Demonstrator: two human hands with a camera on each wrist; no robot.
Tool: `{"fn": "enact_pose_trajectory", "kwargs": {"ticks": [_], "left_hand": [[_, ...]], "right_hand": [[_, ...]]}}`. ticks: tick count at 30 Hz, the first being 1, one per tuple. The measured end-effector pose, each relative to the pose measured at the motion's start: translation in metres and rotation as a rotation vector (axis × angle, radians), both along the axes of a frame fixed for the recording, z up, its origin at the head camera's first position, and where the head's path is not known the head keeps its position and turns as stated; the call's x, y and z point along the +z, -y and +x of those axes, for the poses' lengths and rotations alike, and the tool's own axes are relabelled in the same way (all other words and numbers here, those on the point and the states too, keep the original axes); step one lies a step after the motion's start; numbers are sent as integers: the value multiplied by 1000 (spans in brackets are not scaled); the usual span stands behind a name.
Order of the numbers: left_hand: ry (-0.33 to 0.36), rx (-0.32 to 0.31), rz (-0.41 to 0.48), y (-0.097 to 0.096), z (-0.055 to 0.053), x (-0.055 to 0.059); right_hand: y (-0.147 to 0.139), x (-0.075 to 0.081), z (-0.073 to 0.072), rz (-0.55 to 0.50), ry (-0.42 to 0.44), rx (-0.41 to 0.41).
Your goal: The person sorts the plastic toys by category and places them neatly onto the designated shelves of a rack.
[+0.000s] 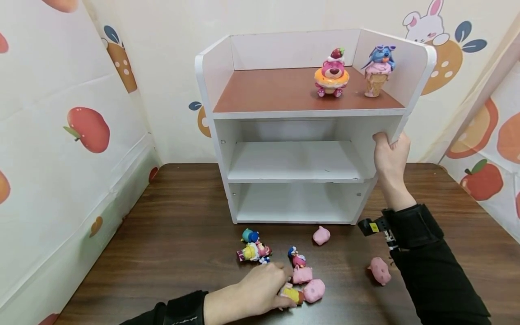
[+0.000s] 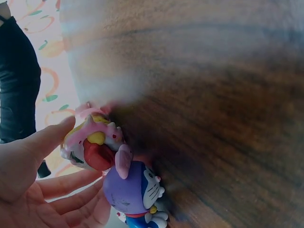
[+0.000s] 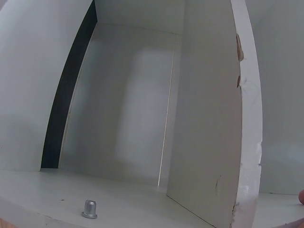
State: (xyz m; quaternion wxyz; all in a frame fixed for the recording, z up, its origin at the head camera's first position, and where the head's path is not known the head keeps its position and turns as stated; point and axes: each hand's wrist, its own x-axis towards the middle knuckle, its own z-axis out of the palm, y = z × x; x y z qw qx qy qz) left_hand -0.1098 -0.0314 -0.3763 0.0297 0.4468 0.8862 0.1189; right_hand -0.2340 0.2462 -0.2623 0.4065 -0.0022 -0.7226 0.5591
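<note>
"Left hand?"
"Left hand (image 1: 262, 289), lower centre: thumb and fingers pinch the yellow figure (image 1: 290, 294). Step appears to be picking up."
"Next move?"
"Probably a straight lift, avoiding the pink figure (image 1: 314, 290) just right."
"Edges, room?"
"Shelf unit (image 1: 308, 114), upper centre: open room left on its walled brown top (image 1: 268, 88). Right hand (image 1: 391, 155), right of centre, grips its side."
</note>
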Motion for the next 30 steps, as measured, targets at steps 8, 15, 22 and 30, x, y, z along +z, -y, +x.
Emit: {"fn": "enact_pose_trajectory", "kwargs": {"ticks": [8,15,22,30], "left_hand": [[-6,-37,-44,2,3,0],[53,-32,-78,3,4,1],[98,-25,7,6,2,4],[41,44,6,6,3,16]], "right_hand": [[0,0,1,23,-14,1],[0,0,2,21,-7,-8],[1,0,3,5,-5,-8],[1,0,3,3,-7,-6]]}}
